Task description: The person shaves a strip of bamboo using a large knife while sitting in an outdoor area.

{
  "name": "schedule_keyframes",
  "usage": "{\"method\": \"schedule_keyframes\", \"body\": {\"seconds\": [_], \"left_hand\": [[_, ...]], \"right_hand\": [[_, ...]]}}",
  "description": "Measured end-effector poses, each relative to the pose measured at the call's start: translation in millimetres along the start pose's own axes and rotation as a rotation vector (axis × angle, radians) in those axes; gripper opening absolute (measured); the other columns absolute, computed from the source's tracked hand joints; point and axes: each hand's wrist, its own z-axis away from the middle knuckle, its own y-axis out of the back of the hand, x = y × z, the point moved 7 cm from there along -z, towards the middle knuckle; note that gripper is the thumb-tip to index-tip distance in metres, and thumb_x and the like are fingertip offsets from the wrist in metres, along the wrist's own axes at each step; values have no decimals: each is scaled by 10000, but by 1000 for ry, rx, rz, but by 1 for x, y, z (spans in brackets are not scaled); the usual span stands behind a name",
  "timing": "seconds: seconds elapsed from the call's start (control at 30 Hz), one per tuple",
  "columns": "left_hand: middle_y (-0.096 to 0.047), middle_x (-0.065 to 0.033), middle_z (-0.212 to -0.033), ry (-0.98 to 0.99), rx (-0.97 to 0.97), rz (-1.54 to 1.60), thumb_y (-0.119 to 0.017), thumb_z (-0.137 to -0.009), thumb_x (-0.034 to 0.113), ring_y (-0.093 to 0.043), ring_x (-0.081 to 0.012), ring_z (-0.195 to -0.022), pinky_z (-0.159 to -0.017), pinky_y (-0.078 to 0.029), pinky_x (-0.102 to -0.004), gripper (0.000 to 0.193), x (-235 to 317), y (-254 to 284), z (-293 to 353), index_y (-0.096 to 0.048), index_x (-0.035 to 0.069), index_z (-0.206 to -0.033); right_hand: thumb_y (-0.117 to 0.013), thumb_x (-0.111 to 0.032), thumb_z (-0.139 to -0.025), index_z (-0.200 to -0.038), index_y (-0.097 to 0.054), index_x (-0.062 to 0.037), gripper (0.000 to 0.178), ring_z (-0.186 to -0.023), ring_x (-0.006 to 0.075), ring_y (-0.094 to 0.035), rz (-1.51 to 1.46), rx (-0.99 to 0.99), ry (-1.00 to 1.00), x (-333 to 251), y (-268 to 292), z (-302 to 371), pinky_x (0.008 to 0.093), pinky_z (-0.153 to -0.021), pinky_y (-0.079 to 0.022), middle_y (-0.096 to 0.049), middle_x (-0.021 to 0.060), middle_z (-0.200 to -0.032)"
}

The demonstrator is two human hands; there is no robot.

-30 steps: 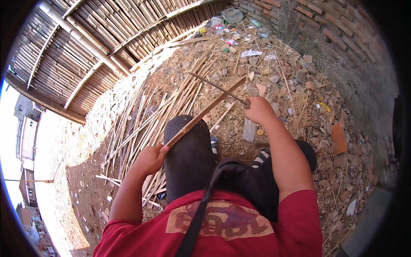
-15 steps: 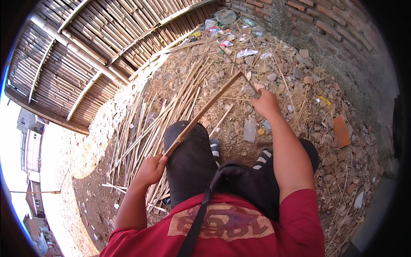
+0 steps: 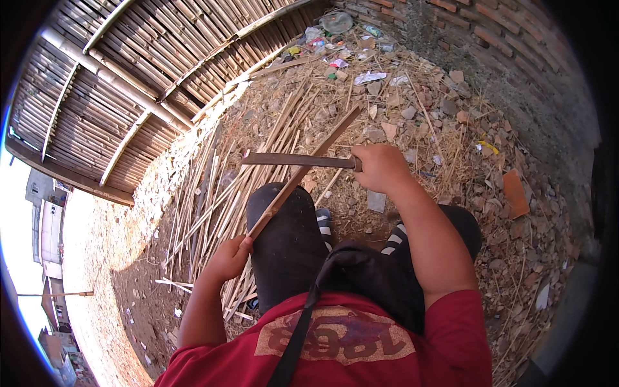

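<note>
My left hand (image 3: 230, 258) is closed round the near end of a brown bamboo strip (image 3: 335, 133), which slants up and away to the right over my left knee. In my right hand (image 3: 380, 169) is the handle of a long machete (image 3: 284, 159). Its dark blade points left and crosses above the strip; whether the two touch I cannot tell. Under and beyond the strip, a loose pile of split bamboo strips (image 3: 213, 200) lies on the ground to the left of my knee.
A bamboo-slat wall (image 3: 155, 64) stands at the far left, and a brick wall (image 3: 509, 45) runs along the right. Stones, dry straw and scattered litter (image 3: 369, 78) cover the ground ahead. An orange tile piece (image 3: 515, 193) lies at the right.
My right hand has moved slightly left and turned, swinging the machete blade from pointing away to pointing left across the strip. My left hand and the strip have hardly moved.
</note>
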Motion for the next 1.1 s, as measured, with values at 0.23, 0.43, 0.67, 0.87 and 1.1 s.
{"method": "schedule_keyframes", "body": {"seconds": [0.23,0.43,0.67,0.87,1.1], "left_hand": [[-648,-295,-790,-16,137,-278,-469,-1059,415,-624,-527,-823,-717,-468,-595,477,26,1,3,-602,-8,-883],[-653,-288,-785,-70,133,-268,-481,-1053,404,-636,-508,-805,-711,-474,-590,484,27,4,-2,-612,-16,-851],[-660,-287,-793,-32,122,-287,-487,-1049,406,-644,-504,-822,-744,-480,-586,479,18,6,-2,-628,-14,-865],[-659,-302,-797,-11,125,-325,-456,-1058,422,-635,-523,-836,-762,-477,-594,511,38,10,-7,-634,-22,-876],[-664,-306,-825,-7,110,-310,-457,-1056,413,-634,-519,-872,-784,-473,-593,489,23,2,-2,-627,-23,-915]], "right_hand": [[-676,-199,-764,-886,-699,-83,170,-811,399,-695,-154,2,-145,23,-11,-3,505,-769,-553,-705,170,-801],[-672,-200,-762,-917,-702,-67,207,-817,409,-693,-224,-59,-191,39,-23,-10,507,-757,-556,-712,189,-846],[-685,-216,-770,-948,-707,-40,251,-876,400,-698,-24,-152,-59,-8,-19,-1,501,-778,-552,-724,188,-900],[-698,-241,-779,-1006,-725,-52,296,-912,395,-700,-203,-40,-282,63,-26,-7,502,-818,-550,-725,205,-931],[-687,-242,-802,-1073,-726,-84,316,-958,363,-705,2,-143,-146,12,-16,4,487,-833,-560,-733,187,-987]]}}
